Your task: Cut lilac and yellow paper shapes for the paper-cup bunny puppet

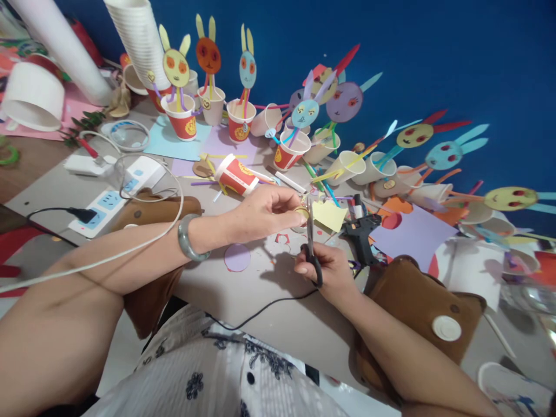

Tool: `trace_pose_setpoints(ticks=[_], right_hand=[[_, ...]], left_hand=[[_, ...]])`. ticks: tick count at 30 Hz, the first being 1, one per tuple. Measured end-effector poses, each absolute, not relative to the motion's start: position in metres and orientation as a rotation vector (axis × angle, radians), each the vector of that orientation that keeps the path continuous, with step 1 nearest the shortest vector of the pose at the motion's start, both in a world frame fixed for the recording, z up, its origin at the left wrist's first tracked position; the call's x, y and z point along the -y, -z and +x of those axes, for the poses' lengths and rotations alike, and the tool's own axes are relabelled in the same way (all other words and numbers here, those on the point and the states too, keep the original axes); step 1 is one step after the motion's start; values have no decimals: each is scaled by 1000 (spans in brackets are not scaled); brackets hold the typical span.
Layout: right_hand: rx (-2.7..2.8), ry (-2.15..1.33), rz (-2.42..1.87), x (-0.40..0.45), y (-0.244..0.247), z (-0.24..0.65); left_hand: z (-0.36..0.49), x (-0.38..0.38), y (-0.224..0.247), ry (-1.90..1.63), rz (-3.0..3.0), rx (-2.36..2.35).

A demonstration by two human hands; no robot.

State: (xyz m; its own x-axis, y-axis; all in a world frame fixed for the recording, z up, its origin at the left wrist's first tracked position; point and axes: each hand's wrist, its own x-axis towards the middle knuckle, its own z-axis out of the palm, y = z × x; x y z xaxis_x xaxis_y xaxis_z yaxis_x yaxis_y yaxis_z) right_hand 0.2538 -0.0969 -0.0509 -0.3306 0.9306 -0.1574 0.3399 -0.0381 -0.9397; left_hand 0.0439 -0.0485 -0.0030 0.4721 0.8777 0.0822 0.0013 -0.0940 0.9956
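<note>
My left hand [271, 214] pinches a small piece of yellow paper [303, 215] between thumb and fingers. In my right hand [330, 269] is a pair of black-handled scissors [310, 231], its blades pointing up against the edge of that piece. Just beyond the blades lies a larger sheet of yellow paper [330, 215]. A purple paper disc [237, 257] rests on the table below my left wrist. Right of the scissors sits a black glue gun [362, 234]. Behind my left hand a red and white paper cup [237, 175] lies tipped on its side.
Paper-cup figures with rabbit-eared heads, such as a yellow one [176, 68], line the blue wall. A power strip [117, 194] with cables stands left, one white cable crossing my left arm. A brown cushion [417, 313] lies under my right forearm. Purple paper [412, 234] lies right.
</note>
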Motion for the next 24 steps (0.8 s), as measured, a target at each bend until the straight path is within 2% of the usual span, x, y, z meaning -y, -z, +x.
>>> trace_pose_setpoints(ticks=[24], right_hand=[[1702,-1359,-1373,98,52,253]], left_hand=[[43,49,3,-897,1508,-797]])
